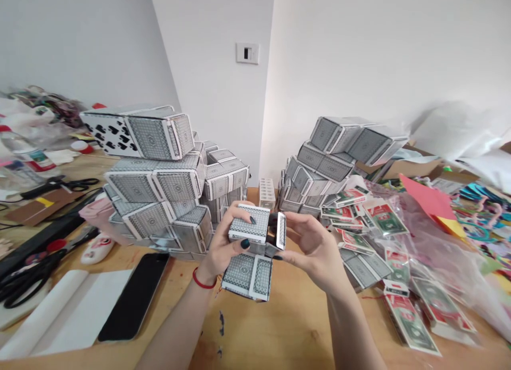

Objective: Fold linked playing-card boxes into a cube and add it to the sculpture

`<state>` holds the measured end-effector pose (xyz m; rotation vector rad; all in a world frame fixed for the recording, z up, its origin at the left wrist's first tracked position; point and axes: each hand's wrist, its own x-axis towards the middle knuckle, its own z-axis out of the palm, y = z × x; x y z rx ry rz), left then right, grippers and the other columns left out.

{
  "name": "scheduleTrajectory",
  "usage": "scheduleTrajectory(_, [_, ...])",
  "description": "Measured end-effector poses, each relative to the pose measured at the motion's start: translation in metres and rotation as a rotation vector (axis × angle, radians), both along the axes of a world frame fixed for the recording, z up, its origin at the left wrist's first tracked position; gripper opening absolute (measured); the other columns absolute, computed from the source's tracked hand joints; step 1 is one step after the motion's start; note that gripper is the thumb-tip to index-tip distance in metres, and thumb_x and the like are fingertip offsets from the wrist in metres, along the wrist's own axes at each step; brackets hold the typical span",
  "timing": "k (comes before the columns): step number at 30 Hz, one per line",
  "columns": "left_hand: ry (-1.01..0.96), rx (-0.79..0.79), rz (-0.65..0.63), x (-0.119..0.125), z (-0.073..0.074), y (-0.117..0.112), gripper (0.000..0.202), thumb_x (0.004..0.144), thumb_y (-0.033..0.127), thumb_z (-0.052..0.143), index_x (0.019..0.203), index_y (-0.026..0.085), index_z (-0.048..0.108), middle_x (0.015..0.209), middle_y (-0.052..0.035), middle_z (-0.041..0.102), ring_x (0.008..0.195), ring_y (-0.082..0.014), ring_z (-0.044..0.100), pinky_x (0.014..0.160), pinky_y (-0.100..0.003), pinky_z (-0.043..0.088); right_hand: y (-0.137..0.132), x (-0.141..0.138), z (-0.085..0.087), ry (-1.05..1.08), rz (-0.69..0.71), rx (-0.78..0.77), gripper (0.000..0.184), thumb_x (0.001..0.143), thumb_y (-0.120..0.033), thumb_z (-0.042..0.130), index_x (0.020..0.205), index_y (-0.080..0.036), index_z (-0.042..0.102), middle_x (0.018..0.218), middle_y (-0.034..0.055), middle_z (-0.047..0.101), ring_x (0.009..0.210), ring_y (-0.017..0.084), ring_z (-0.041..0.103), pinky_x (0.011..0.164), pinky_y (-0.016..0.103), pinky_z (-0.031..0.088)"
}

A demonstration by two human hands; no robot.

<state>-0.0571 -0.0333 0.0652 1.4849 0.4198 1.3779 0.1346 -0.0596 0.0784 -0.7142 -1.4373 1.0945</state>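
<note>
Between my hands, above the table, is a small box folded from playing cards point(249, 226), its grey patterned card backs facing out. My left hand point(229, 239) grips it, fingers over the top and thumb along the front. The thumb and fingers of my right hand point(309, 242) pinch a folded card point(281, 231) at the box's right side, where a dark gap shows. Just below lies another card box point(247, 277); I cannot tell whether it is joined to the held one. Stacked card boxes rise on the left point(155, 186) and on the right point(323, 167).
Red-and-green card packs point(383, 218) and plastic wrap point(435, 258) cover the right side. On the left lie a black phone point(136, 295), white paper point(80, 306), black scissors point(32, 274) and a bottle point(30, 151). A wall with a switch point(247, 53) stands behind.
</note>
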Motion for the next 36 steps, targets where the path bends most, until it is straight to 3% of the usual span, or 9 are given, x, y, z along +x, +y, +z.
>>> scheduleTrajectory(9, [0.021,-0.013,0.009,0.0014,-0.0008,0.0013,0.026,0.074,0.034,0.063,0.094,0.021,0.053,0.116,-0.0086,0.043,0.105,-0.0266,0.045,0.086,-0.034,0.036,-0.0033,0.0011,-0.0003,-0.071,-0.084,0.034,0.051,0.062,-0.024,0.08,0.109,-0.026,0.058,0.116,0.0054,0.061,0.111,0.024,0.056,0.101,0.046,0.044])
scheduleTrajectory(23, [-0.017,-0.088,0.014,0.0072,-0.0031,0.0008,0.025,0.074,0.033,0.062,0.094,0.021,0.051,0.11,-0.0068,0.045,0.1,-0.024,0.047,0.088,-0.035,0.036,-0.0054,0.0002,-0.0044,-0.16,-0.203,-0.04,0.056,0.063,-0.031,0.079,0.115,-0.024,0.059,0.119,0.0065,0.063,0.111,0.027,0.058,0.1,0.047,0.046])
scheduleTrajectory(36, [0.012,-0.113,-0.027,0.0065,-0.0038,0.002,0.026,0.074,0.034,0.063,0.094,0.021,0.053,0.108,-0.0067,0.046,0.099,-0.0235,0.048,0.087,-0.034,0.037,-0.0047,0.0024,-0.0046,-0.211,-0.163,-0.086,0.058,0.062,-0.032,0.079,0.116,-0.023,0.059,0.118,0.0058,0.063,0.111,0.027,0.058,0.101,0.046,0.045])
